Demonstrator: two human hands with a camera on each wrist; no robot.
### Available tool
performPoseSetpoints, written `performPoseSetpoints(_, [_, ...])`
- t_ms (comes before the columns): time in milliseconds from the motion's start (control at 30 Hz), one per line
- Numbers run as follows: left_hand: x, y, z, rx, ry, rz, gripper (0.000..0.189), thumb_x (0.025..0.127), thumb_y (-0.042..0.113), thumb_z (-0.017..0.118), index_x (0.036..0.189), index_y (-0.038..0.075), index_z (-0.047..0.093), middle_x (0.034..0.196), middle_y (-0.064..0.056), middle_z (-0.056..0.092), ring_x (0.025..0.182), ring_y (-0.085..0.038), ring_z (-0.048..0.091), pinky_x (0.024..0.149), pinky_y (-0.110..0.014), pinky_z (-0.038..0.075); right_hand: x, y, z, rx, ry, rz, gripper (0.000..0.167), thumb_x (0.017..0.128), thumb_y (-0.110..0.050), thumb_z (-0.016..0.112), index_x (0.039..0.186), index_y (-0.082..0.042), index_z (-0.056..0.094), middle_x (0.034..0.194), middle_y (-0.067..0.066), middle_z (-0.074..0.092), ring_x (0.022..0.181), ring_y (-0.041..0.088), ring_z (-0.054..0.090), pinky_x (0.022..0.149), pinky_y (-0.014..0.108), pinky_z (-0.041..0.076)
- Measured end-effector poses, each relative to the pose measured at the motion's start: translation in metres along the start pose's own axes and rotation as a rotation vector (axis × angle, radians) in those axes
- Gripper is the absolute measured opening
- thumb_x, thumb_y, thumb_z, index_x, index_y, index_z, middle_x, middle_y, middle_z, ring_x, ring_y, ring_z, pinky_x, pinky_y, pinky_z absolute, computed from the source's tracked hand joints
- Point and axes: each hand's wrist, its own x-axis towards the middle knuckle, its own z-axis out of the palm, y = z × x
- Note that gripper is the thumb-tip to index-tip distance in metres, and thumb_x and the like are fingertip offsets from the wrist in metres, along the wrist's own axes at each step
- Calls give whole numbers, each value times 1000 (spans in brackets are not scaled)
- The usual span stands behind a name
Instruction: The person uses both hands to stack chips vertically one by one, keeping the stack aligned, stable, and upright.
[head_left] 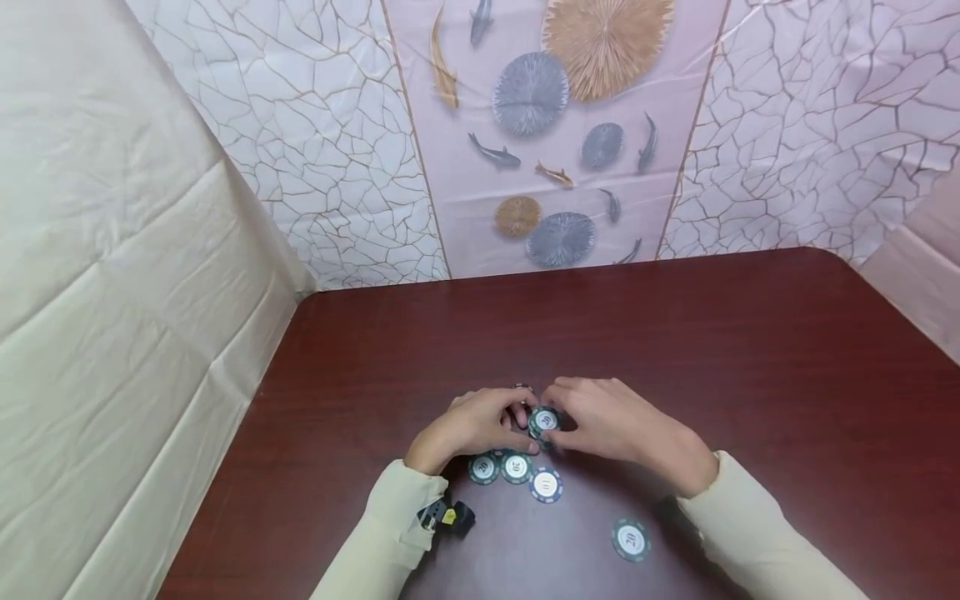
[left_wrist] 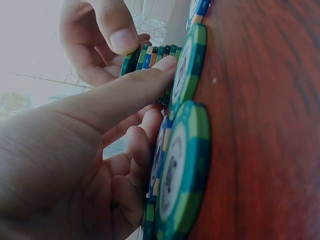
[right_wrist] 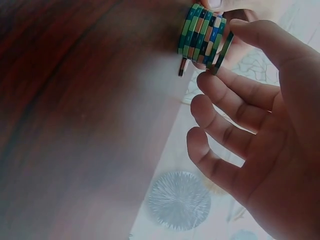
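Observation:
A stack of poker chips (right_wrist: 199, 37), mostly green with blue and dark ones among them, stands on the table between both hands. My left hand (head_left: 480, 422) steadies it, thumb and fingers curled about its sides. My right hand (head_left: 611, 418) pinches a green poker chip (right_wrist: 225, 52) between thumb and fingertips, slightly tilted at the top of the stack. From above, the top shows a "20" face. By the left hand lie loose chips: a green chip (head_left: 483, 468), another green chip (head_left: 516, 467) and a blue "10" chip (head_left: 546, 484).
A separate green "20" chip (head_left: 630, 540) lies near the right forearm. The dark red table (head_left: 375, 350) reaches back to a patterned cloth (head_left: 480, 183), and a pale curtain (head_left: 150, 250) hangs along the left side. A black strap device (head_left: 447, 515) sits on the left wrist.

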Motion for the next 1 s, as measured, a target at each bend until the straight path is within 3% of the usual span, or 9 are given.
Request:
performPoseSetpoints(200, [0, -2, 6, -18, -8, 0, 39, 89, 41, 87, 122, 33, 67, 91, 19, 63, 75, -3, 60, 87, -40, 39, -3, 1, 7, 7, -7, 5, 33, 90, -38, 84, 113, -16, 75, 106, -3, 71, 71, 3, 55, 62, 27, 51])
performPoseSetpoints(433, [-2, -1, 1, -4, 13, 2, 39, 88, 41, 87, 121, 34, 67, 91, 20, 63, 75, -3, 60, 83, -37, 41, 1, 1, 6, 1, 11, 2, 36, 90, -38, 84, 116, -15, 76, 108, -2, 72, 72, 3, 56, 63, 27, 52])
performPoseSetpoints(700, [-1, -1, 1, -8, 12, -12, 41, 87, 42, 88, 122, 34, 68, 91, 20, 64, 76, -2, 60, 87, -40, 40, 1, -1, 8, 3, 20, 0, 40, 86, -42, 87, 112, -15, 74, 100, -5, 68, 69, 2, 53, 59, 24, 48])
performPoseSetpoints(1000, [-2, -1, 0, -26, 11, -6, 40, 87, 41, 87, 122, 34, 68, 92, 20, 64, 78, -2, 61, 87, -39, 40, 2, -2, 9, 0, 11, 6, 37, 86, -35, 88, 110, -13, 71, 96, -5, 65, 66, 4, 51, 55, 24, 45])
